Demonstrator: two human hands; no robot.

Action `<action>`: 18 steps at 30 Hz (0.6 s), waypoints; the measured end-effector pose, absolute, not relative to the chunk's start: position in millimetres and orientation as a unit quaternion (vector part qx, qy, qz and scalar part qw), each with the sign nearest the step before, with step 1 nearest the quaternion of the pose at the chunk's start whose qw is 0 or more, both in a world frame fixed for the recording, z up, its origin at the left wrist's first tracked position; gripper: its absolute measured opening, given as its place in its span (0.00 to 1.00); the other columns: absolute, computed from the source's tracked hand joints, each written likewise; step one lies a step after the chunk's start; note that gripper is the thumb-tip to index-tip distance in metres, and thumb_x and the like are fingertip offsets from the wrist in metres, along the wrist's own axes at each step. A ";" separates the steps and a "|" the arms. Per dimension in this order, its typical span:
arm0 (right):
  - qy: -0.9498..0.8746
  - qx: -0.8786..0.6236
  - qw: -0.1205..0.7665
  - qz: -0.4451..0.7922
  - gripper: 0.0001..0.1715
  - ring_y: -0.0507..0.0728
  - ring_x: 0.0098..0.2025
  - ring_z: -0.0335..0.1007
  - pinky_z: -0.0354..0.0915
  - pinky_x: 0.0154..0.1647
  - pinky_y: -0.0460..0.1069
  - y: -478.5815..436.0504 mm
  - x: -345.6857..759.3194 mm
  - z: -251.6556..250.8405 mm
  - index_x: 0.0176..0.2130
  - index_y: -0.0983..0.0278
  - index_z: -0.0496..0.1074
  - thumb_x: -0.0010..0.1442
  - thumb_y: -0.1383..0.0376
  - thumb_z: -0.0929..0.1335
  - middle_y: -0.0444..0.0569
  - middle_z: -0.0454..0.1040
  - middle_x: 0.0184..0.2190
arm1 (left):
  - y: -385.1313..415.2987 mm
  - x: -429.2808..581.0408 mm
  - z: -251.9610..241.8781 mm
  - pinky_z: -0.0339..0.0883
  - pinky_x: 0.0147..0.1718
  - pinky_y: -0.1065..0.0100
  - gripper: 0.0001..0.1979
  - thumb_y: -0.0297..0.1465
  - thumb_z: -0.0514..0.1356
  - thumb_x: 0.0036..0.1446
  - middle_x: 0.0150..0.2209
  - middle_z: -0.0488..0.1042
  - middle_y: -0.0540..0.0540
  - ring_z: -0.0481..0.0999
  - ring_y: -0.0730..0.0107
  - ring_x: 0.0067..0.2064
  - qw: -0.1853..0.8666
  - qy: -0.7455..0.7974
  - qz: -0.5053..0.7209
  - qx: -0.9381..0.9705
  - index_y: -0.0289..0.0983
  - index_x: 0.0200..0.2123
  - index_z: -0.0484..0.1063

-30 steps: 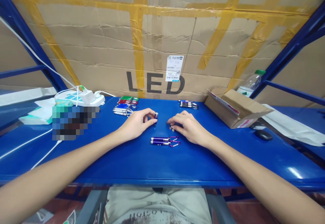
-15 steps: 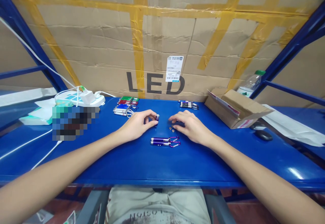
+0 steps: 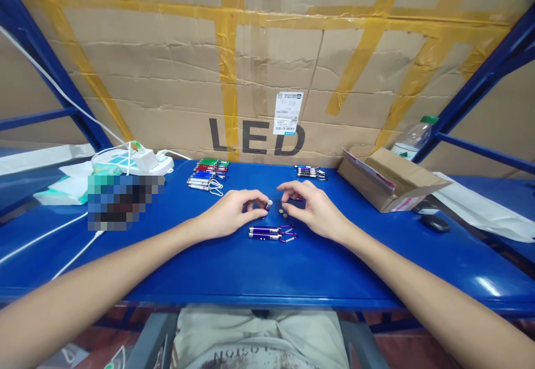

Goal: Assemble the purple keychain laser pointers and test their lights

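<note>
My left hand (image 3: pixel 234 212) rests on the blue table (image 3: pixel 267 268) with its fingers pinched round a small purple keychain flashlight (image 3: pixel 268 206) that stands upright. My right hand (image 3: pixel 311 208) lies just to the right, fingers curled, thumb and forefinger close together above some small button batteries (image 3: pixel 283 212). I cannot see whether it holds one. Two purple flashlights with pink clips (image 3: pixel 271 233) lie side by side in front of both hands.
A row of coloured flashlights (image 3: pixel 208 174) lies at the back left and a smaller row (image 3: pixel 311 173) at the back right. An open cardboard box (image 3: pixel 388 179), a plastic bottle (image 3: pixel 412 137), a power strip (image 3: pixel 134 163) and a black mouse (image 3: pixel 434 222) stand around.
My left hand has slid the upright flashlight to the right, toward my right hand. My right hand has lifted its fingers off the batteries and pinched them together.
</note>
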State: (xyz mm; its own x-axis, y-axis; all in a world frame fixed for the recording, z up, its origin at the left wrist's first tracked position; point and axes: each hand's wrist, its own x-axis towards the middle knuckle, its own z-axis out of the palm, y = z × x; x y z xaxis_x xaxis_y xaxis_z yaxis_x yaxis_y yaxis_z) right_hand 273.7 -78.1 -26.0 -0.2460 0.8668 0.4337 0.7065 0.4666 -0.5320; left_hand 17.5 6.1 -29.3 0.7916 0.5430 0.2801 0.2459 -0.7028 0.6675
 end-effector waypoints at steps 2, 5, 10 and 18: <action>-0.774 -0.480 0.395 0.118 0.20 0.62 0.49 0.74 0.70 0.55 0.59 -82.1 269.5 -24.3 0.59 0.56 0.74 0.69 0.66 0.71 0.48 0.83 0.45 | 4.6 17.6 -27.9 0.70 0.41 0.66 0.12 0.38 0.65 0.70 0.39 0.82 0.49 0.77 0.67 0.35 0.300 0.211 0.240 0.898 0.41 0.52 0.81; -0.776 -0.455 0.418 0.130 0.21 0.62 0.49 0.73 0.70 0.54 0.58 -88.2 263.0 -22.2 0.61 0.55 0.73 0.71 0.64 0.71 0.48 0.82 0.47 | 2.6 17.2 -26.3 0.71 0.43 0.66 0.11 0.37 0.65 0.71 0.42 0.82 0.47 0.77 0.66 0.37 0.278 0.194 0.247 0.908 0.41 0.52 0.81; -0.784 -0.444 0.412 0.136 0.21 0.62 0.48 0.73 0.71 0.53 0.58 -91.8 257.9 -21.8 0.62 0.55 0.73 0.71 0.64 0.71 0.49 0.82 0.47 | 1.2 15.2 -27.2 0.70 0.47 0.64 0.10 0.37 0.63 0.73 0.44 0.81 0.46 0.78 0.63 0.44 0.230 0.164 0.240 0.929 0.41 0.52 0.80; -0.783 -0.447 0.412 0.130 0.20 0.62 0.49 0.74 0.72 0.53 0.58 -92.2 258.4 -22.4 0.62 0.55 0.73 0.72 0.62 0.71 0.49 0.83 0.47 | 0.5 14.1 -27.8 0.69 0.52 0.61 0.11 0.38 0.60 0.76 0.49 0.82 0.44 0.78 0.59 0.51 0.191 0.153 0.241 0.939 0.41 0.54 0.78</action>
State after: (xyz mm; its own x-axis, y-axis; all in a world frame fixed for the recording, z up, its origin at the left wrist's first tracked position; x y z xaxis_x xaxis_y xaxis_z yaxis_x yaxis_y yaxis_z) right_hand 258.4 -92.2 -22.4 -0.2605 0.8077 0.5289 0.5934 0.5661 -0.5722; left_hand 14.1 0.5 -27.8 0.8374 0.3791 0.3939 0.1947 -0.8801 0.4331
